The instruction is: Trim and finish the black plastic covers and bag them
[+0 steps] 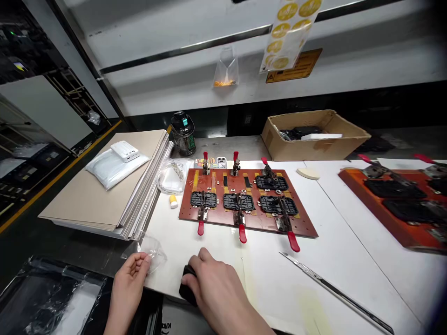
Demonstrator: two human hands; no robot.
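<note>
By the surface [267, 274], left fingers [142, 261] pinch clear plastic [157, 250]; right fingers [204, 254] grip a black object [186, 294]. Handling both seems the step; next probably needs steadiness.

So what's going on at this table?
Someone's left hand has some clear plastic pinched in its fingers. The right hand is holding a small black thing at the edge of the white tabletop. Behind the hands lies a reddish-brown board with four black parts on it and clamps with red handles. Two back spots on that board have no black part.
</note>
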